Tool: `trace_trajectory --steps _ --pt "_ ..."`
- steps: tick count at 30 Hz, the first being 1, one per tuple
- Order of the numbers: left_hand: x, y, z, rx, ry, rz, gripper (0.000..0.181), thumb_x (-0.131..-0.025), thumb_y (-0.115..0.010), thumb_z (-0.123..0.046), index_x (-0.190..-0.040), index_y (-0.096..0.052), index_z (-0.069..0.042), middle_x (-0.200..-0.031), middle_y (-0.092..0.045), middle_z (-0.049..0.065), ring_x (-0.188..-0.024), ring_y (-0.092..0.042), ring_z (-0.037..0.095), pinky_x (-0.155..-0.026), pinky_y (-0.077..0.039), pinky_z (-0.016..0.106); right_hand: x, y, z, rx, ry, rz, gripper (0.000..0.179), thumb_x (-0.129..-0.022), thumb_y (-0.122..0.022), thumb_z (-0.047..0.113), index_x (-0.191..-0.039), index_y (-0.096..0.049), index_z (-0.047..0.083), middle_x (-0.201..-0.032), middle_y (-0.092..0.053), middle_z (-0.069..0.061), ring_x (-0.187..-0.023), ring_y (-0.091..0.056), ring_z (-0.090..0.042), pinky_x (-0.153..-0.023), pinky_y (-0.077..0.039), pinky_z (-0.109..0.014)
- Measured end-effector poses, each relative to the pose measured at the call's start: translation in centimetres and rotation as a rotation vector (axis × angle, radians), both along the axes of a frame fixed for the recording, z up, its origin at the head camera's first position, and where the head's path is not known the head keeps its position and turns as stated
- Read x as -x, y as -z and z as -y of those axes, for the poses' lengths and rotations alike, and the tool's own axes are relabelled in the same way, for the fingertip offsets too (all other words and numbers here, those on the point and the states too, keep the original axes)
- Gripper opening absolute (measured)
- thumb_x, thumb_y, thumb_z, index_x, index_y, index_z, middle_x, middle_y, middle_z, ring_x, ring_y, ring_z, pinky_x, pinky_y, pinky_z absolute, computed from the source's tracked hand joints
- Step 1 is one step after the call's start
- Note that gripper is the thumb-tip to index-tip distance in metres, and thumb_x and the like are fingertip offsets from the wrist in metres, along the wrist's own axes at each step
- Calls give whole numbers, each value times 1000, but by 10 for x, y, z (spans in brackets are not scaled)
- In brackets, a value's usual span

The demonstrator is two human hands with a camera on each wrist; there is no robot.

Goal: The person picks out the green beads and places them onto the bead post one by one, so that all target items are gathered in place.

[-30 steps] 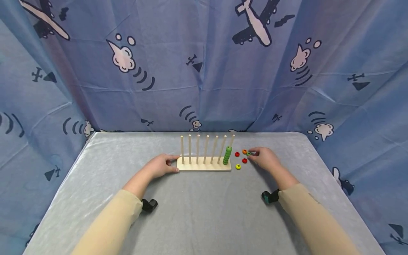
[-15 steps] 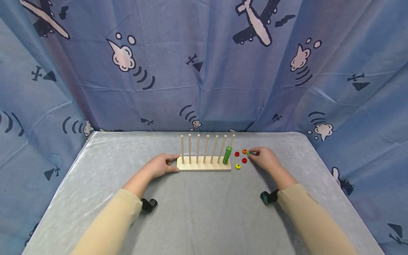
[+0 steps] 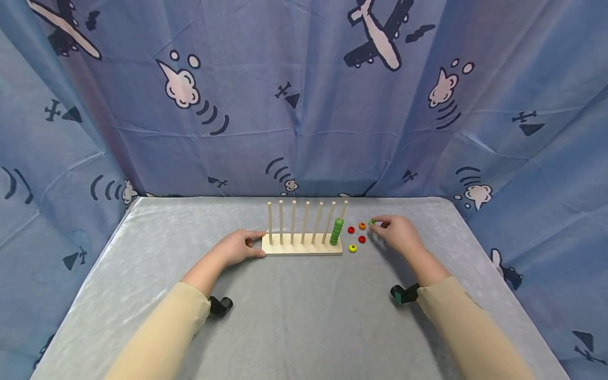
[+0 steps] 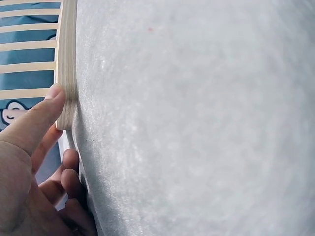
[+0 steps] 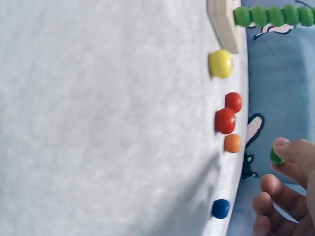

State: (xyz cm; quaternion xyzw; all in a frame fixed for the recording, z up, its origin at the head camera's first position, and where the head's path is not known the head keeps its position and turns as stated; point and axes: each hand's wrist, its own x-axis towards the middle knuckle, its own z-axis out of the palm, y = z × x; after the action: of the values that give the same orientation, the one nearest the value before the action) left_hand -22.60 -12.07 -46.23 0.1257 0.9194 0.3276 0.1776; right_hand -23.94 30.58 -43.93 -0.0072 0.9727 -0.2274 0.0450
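A pale wooden peg stand (image 3: 302,250) with several upright pegs stands on the table, seen end-on in the left wrist view. Its rightmost peg carries a stack of green beads (image 3: 336,232). My left hand (image 3: 237,247) grips the stand's left end, thumb at the front and a finger behind. Off to the right, my right hand (image 3: 399,230) pinches a green bead (image 5: 276,156) between thumb and fingertip, held above the table. Near it lie an orange bead (image 3: 362,226), two red beads (image 5: 225,121) and a yellow bead (image 3: 352,248).
A blue bead (image 5: 220,209) shows on the table in the right wrist view; in the head view the right hand hides it. The grey cloth-covered table (image 3: 304,316) ends at a blue patterned curtain (image 3: 247,105) behind the stand.
My right hand has lifted the green bead up off the table beside the orange bead. My left hand keeps its hold on the stand, and the loose beads lie as before.
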Motion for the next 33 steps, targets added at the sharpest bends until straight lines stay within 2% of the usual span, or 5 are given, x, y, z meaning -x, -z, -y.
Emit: trace_trajectory --steps 8,17,27,33 --pt "0 1 0 5 -5 7 62 -85 -80 -32 -141 -58 -20 -84 -50 4 -76 -44 18 -69 -36 34 -5 -21 12 39 -20 -61 39 -96 -65 36 -128 -69 15 -99 -68 -9 -79 -59 -22 -61 -46 -34" --pt "1 2 1 -5 -1 -4 62 -84 -80 -32 -141 -59 -18 -82 -49 4 -75 -44 17 -68 -35 33 -13 -54 31 109 -40 -145 38 -94 -67 39 -125 -71 17 -90 -66 -4 -74 -58 -21 -60 -46 -35" --pt "0 2 0 -4 -3 -3 62 -84 -80 -31 -141 -59 -17 -82 -50 4 -74 -44 17 -67 -35 33 -24 -81 48 182 -62 -178 38 -93 -69 40 -126 -71 21 -95 -66 -4 -81 -58 -22 -60 -47 -37" --pt "0 1 -1 1 -3 -4 61 -84 -80 -31 -140 -59 -18 -83 -50 4 -76 -45 18 -69 -36 34 -30 -90 55 196 -86 -208 36 -94 -69 36 -126 -71 20 -93 -66 -3 -83 -58 -22 -62 -47 -37"
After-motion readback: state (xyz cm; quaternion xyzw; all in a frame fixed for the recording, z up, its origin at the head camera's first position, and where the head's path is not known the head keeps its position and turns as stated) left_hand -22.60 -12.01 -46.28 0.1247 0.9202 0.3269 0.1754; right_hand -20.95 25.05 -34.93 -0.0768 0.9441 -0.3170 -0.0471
